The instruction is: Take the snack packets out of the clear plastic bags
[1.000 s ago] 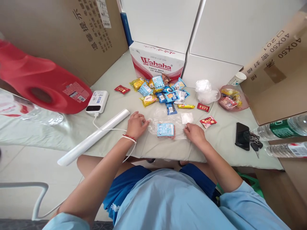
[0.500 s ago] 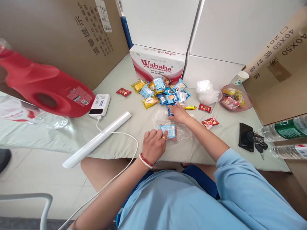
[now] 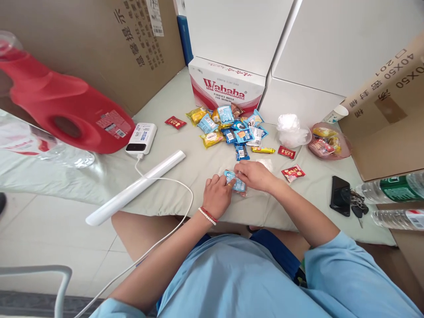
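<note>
Small light-blue printed plastic packet, centre of frame, on pale green cloth-covered tabletop. Left hand at its left end, right hand at upper edge; cannot tell whether either grip clamps it. Judged light, slick, perhaps crushable: hold by edges. Printed face up; long axis slopes upper left to lower right.

A storeroom-like corner was suggested by brown printed cardboard boxes, a pale green cloth-covered table, pale floor tiles.
</note>
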